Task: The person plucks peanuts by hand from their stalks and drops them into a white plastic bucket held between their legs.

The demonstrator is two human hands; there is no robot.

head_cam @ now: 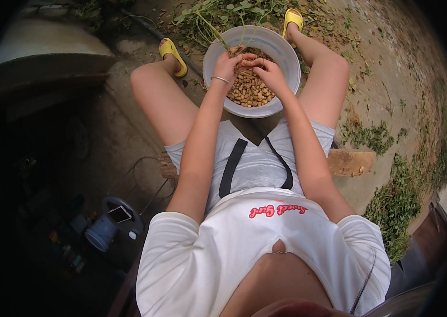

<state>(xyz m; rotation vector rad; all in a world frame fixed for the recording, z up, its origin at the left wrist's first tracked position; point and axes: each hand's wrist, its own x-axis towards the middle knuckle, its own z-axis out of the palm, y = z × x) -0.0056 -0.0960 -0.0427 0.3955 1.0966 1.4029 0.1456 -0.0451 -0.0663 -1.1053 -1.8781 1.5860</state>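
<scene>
My left hand [228, 65], with a bracelet at the wrist, grips the root end of a peanut plant [216, 33]. Its green stems and leaves stretch up past the far rim of a pale plastic tub [291, 89]. Close to the left fingertips, my right hand [271, 75] has thumb and fingers curled in on the plant's thin roots; whatever lies between those fingertips is too small to make out. Below both hands, many loose peanuts in their shells [249, 90] cover the tub's bottom. The tub stands between my knees.
Pulled leafy plants [191, 20] lie beyond the tub, with more greenery [395, 206] along the right. A dark hose [148, 27] runs past my yellow slipper [172, 55]. Under me is a wooden bench [352, 162]. At lower left, a phone [120, 214] rests on a stool [138, 224].
</scene>
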